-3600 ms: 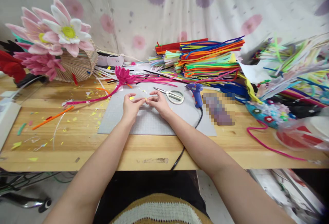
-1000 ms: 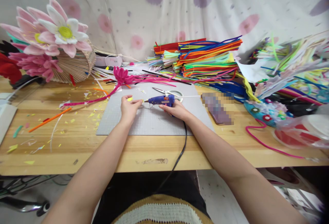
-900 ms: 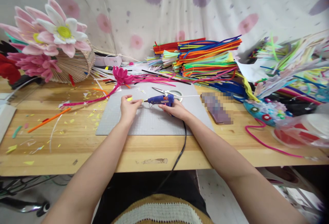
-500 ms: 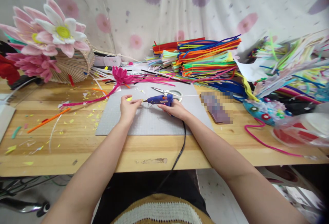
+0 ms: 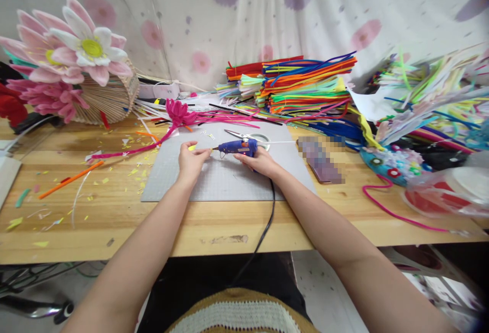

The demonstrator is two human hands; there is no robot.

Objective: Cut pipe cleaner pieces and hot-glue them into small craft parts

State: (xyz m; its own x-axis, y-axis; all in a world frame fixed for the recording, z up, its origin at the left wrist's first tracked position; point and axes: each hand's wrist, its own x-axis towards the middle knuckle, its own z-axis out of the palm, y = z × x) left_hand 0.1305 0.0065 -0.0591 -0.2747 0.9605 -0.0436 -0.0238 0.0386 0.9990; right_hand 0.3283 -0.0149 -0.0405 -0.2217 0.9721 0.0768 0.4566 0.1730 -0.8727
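Observation:
My right hand (image 5: 260, 161) grips a blue hot glue gun (image 5: 239, 147), its nozzle pointing left and a white glue stick (image 5: 280, 142) jutting from the back. Thumb and fingertips of my left hand (image 5: 193, 160) are pinched together at the nozzle tip, on something too small to make out, with a hint of yellow. A yellow bit (image 5: 192, 147) shows beside the left fingers; I cannot tell whether it is held. Both hands are over a grey cutting mat (image 5: 164, 185). Scissors (image 5: 244, 135) lie partly open on the mat behind the glue gun.
A magenta fuzzy flower (image 5: 179, 113) lies at the mat's back left. Bundled pipe cleaners (image 5: 309, 81) are stacked behind. A blurred-out flat object (image 5: 321, 160) lies right, near a plastic tub (image 5: 451, 190). Yellow scraps and an orange stick (image 5: 71, 179) lie left. The gun's black cord (image 5: 272, 211) crosses the table edge.
Almost nothing differs. The view has shifted very slightly; both hands and the glue gun keep their places, nozzle still at the left fingertips.

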